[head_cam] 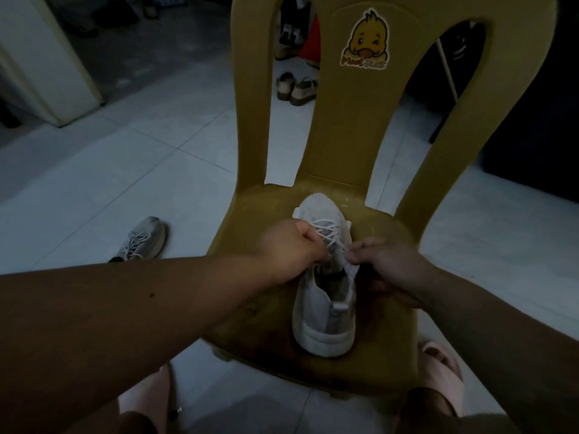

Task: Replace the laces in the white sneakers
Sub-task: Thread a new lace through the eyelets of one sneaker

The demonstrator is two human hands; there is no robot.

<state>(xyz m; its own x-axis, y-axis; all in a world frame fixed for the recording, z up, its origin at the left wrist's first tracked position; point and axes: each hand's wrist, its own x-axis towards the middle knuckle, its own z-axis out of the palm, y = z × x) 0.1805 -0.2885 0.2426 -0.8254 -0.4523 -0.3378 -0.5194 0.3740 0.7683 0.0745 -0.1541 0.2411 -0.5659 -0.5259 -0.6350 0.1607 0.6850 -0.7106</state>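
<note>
Yellow plastic chair (250, 220): the seat holds one white sneaker (326, 324), toe toward the chair back, heel near the seat's front edge. Sneaker mouth gapes, dark inside. White lace (326, 225) crisscrosses the front eyelets, slack. Left hand (288, 245): fingers curled, gripping the lace at the sneaker's left side. Right hand (388, 261): fingertips pinching the collar edge on its right side. Second sneaker (142, 238), laced, lies on the floor left of the chair. Duck sticker (366, 42) on the chair back.

Place: a home, dimly lit.
Floor (163, 170): pale tiles.
Seating: plastic chair (341, 145) with duck sticker (365, 42).
Footwear: sandals (296, 89) and a sneaker (142, 241) on the floor.
</note>
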